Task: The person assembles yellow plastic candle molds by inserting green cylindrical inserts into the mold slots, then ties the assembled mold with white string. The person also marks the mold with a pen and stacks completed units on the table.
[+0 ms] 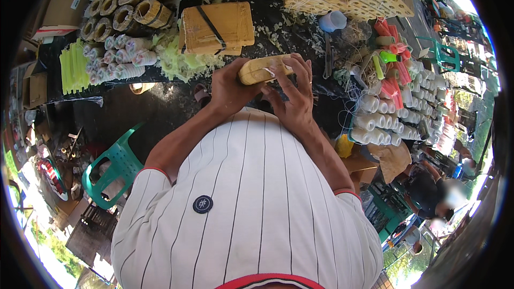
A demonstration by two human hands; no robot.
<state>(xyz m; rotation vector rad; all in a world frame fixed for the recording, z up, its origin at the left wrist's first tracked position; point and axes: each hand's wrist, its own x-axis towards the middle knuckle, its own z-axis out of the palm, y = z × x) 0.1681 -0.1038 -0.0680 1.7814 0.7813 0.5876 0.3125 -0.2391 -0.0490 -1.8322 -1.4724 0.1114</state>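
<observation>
A tan block [261,69] bound with thin white string is held in front of my chest, above the edge of a dark worktable [160,101]. My left hand [229,90] grips its left end from below. My right hand [293,93] wraps over its right end, fingers spread across the top and front. White string runs under my right fingers. A larger tan bundle [217,28] strapped with black bands lies on the table just behind the block.
Brown rings made of bound tubes [131,5] and small white rolls [120,56] lie at the back left beside yellow-green sheets [75,67]. White tubes [383,120] and red and green ones [393,48] crowd the right. A green plastic chair [110,166] stands lower left. A person [433,190] sits lower right.
</observation>
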